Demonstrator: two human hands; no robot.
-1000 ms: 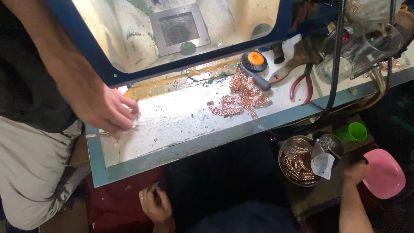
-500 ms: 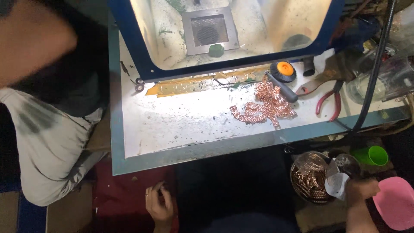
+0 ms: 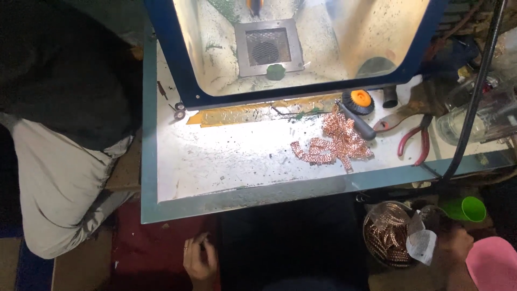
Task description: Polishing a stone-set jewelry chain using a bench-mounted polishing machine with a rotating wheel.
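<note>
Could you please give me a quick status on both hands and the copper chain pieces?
Left hand low, fingers curled, empty. Right hand at the bowl of copper pieces, holding a small white bag. Loose chain pile on the bench, untouched; pliers beside it.

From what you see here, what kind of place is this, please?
Probably a small jewellery or metal-finishing workshop: a lit blue-framed cabinet with a mesh grate, a heap of copper-coloured chain pieces on the worn white bench, and red-handled pliers. The right hand is beside a bowl of similar pieces.
</note>
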